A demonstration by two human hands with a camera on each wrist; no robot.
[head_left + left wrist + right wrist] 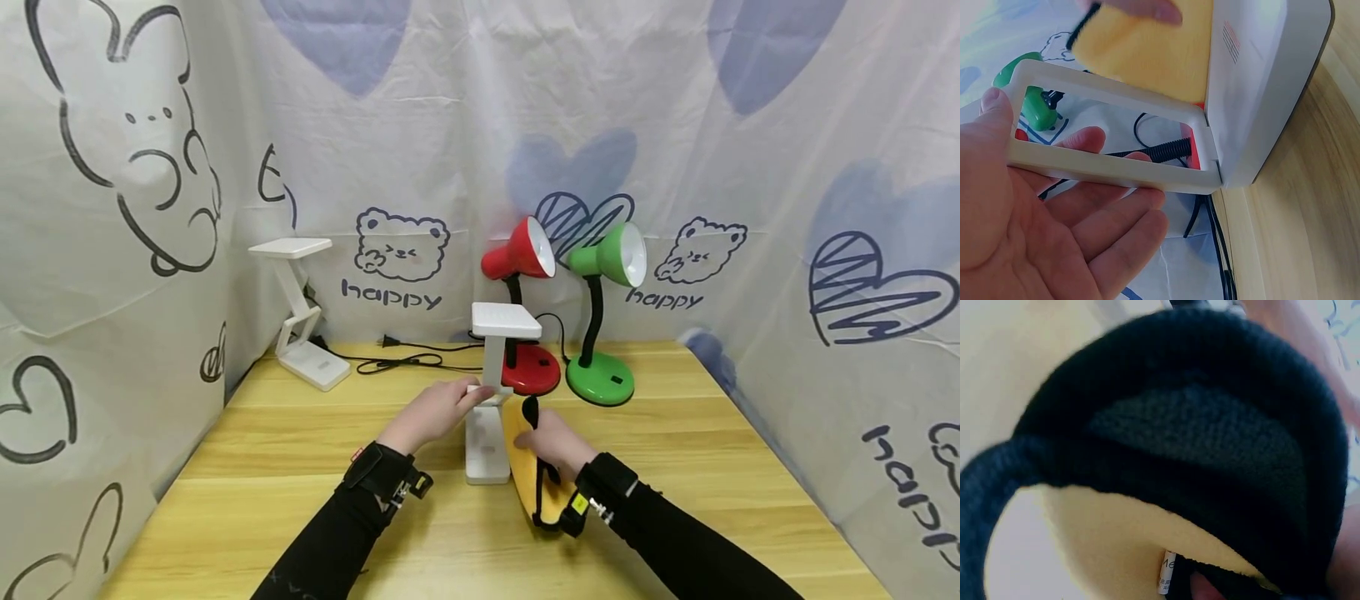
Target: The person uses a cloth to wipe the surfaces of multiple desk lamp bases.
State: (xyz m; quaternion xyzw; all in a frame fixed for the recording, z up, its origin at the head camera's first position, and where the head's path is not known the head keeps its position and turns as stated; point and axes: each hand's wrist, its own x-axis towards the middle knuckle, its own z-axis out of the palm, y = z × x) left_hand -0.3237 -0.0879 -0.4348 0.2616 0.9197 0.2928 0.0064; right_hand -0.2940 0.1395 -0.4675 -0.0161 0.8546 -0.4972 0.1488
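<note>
A white folding desk lamp (486, 454) stands mid-table. My left hand (435, 410) holds its lower arm. In the left wrist view the thumb and index finger grip that arm's open frame (1091, 169), while the other fingers lie loosely beneath. My right hand (558, 442) grips a yellow cleaning cloth (523, 471) with black edging, close to the lamp's right side. From the left wrist, the yellow cloth (1154, 53) shows beside the frame and base; contact is hard to tell. Black edging (1197, 431) fills much of the right wrist view, where the grip is mostly hidden.
Behind stand a red lamp (532, 371) and a green lamp (603, 379). Another white folding lamp (313, 364) is at the back left. Black cords (420, 360) lie along the rear of the wooden table (300, 467). A printed curtain (465, 150) encloses the back and sides.
</note>
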